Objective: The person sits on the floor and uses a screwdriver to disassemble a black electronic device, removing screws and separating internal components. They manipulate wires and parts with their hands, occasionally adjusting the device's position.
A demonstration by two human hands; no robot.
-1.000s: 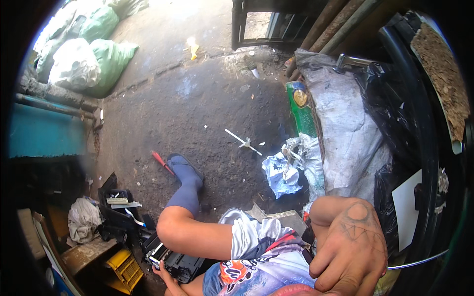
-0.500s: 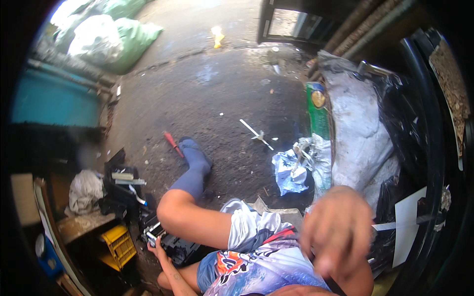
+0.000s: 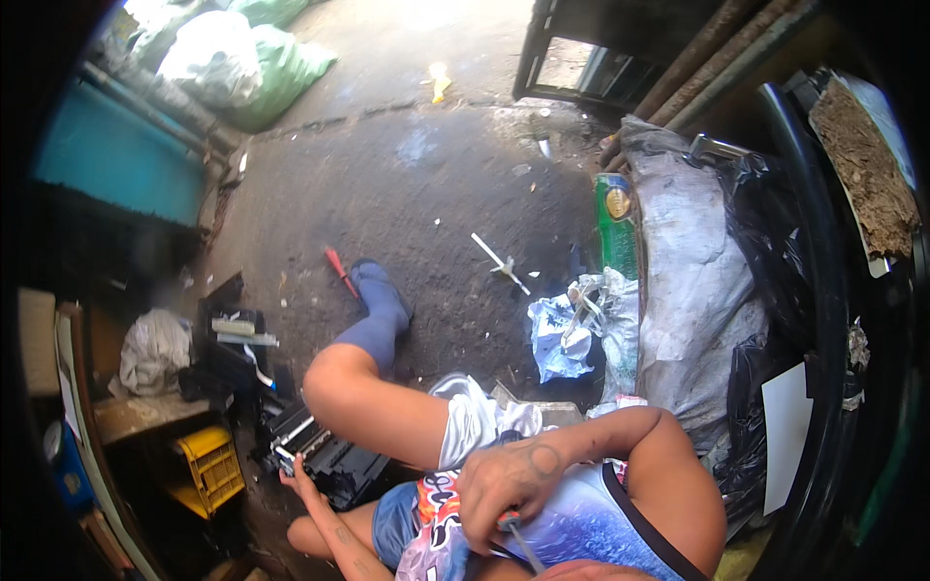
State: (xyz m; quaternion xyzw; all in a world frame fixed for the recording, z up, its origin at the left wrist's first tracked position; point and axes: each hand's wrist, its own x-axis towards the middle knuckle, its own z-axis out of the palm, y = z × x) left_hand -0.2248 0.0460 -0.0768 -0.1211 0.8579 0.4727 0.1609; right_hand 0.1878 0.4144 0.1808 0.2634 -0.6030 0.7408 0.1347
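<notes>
My right hand (image 3: 499, 487) is in front of my chest, closed round the handle of a screwdriver (image 3: 528, 545). A bit of coloured handle shows, and its thin metal shaft points toward the lower edge. My left hand (image 3: 298, 480) grips the edge of a black plastic machine part (image 3: 341, 467) with a pale strip along it. That part lies on the ground between my legs; my bent knee hides some of it. More black plastic pieces (image 3: 225, 370) are heaped just beyond, to the left. By my foot, a slim red tool or stick (image 3: 341, 271) lies on the ground.
A yellow crate (image 3: 215, 470) stands at the lower left near a wooden shelf. On the right lie a large grey sack (image 3: 683, 261), a green sack (image 3: 616, 228) and crumpled blue-white plastic (image 3: 560, 339). A white stick (image 3: 501, 263) lies on the dark floor.
My right hand has swung from the right down and left to my chest, and the screwdriver now shows in it. My left hand keeps its hold on the machine part.
</notes>
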